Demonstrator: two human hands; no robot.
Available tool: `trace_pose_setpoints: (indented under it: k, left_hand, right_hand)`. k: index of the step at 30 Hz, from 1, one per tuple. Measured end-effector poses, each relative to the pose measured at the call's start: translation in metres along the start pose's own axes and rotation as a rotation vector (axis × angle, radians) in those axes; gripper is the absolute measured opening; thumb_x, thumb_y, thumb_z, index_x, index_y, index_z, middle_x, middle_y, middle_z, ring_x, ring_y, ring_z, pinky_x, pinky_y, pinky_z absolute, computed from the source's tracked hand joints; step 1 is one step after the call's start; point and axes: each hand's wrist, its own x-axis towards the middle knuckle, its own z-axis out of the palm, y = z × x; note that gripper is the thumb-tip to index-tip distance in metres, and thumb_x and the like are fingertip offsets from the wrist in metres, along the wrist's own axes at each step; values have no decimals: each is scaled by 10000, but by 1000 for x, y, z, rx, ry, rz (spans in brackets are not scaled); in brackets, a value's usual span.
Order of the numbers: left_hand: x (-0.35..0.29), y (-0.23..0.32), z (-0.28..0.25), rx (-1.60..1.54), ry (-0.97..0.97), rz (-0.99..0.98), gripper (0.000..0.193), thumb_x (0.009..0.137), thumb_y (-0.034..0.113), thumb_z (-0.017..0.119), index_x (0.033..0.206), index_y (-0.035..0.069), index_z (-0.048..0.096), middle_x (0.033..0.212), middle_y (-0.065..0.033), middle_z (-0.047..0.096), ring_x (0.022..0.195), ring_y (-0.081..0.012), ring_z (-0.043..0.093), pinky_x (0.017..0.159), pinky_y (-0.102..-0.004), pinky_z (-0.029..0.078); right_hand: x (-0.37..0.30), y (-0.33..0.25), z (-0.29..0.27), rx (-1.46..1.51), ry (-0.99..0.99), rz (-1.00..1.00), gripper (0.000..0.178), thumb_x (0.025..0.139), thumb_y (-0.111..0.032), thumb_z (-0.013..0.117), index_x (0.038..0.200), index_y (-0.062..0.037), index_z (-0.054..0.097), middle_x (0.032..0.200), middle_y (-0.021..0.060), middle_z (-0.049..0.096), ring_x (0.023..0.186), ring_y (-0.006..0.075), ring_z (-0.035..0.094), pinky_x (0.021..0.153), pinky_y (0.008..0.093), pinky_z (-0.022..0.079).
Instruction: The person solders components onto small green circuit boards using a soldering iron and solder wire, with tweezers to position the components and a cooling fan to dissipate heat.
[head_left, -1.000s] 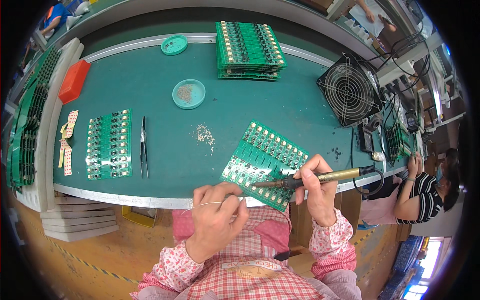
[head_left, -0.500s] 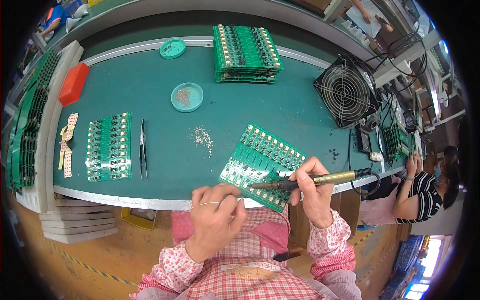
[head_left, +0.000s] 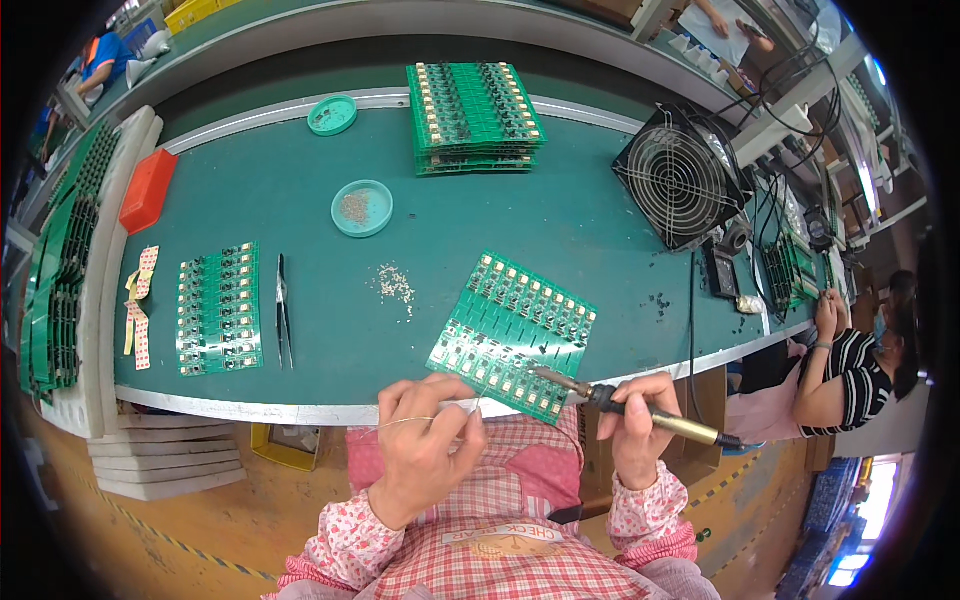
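A green circuit board (head_left: 490, 320) lies aslant at the table's front edge, with rows of small white and black parts on it. My right hand (head_left: 640, 425) is closed round a soldering iron (head_left: 690, 429), whose tip points left over the board's near half; whether it touches cannot be told. Between the pinched fingers of my left hand (head_left: 425, 440) runs a thin solder wire (head_left: 408, 419), close to the board's near left edge. Tweezers (head_left: 283, 312) lie farther left, beside a second circuit board (head_left: 218, 310).
A stack of circuit boards (head_left: 475, 115) stands at the back. Two round teal dishes (head_left: 388, 215) (head_left: 332, 116) hold small parts, and loose pale bits (head_left: 394, 284) lie nearby. A black fan (head_left: 675, 180) stands right, a red box (head_left: 148, 192) left. A person (head_left: 845, 390) sits at far right.
The iron's tip has shifted right across the board, and its handle has swung down toward me with my right hand. My left hand keeps its pinch on the wire. The whole view has shifted slightly.
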Motion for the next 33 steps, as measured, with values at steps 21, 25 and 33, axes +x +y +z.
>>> trace_pose_setpoints:
  k: [21, 25, 33]
  left_hand:
    - [-1, 7, 11, 32, 3, 12, 137, 731, 9, 718, 801, 51, 609, 983, -61, 655, 922, -240, 622, 861, -406, 406]
    - [-1, 7, 12, 46, 17, 11, 150, 726, 10, 723, 789, 61, 598, 971, -57, 652, 912, -235, 620, 853, -405, 406]
    - [1, 7, 13, 45, 26, 13, 172, 714, 9, 731, 766, 71, 580, 954, -53, 646, 873, -234, 616, 833, -403, 408]
  right_hand:
    - [-10, 2, 25, -321, -210, -539, 108, 834, -45, 715, 904, -7, 642, 729, 78, 693, 496, 187, 616, 466, 309, 493]
    - [-9, 3, 27, -306, -213, -547, 111, 828, -39, 713, 905, -8, 639, 709, 77, 684, 496, 191, 622, 465, 311, 495]
    - [-11, 6, 26, -359, -224, -612, 143, 813, -26, 717, 930, -9, 636, 632, 62, 640, 482, 185, 614, 452, 301, 482]
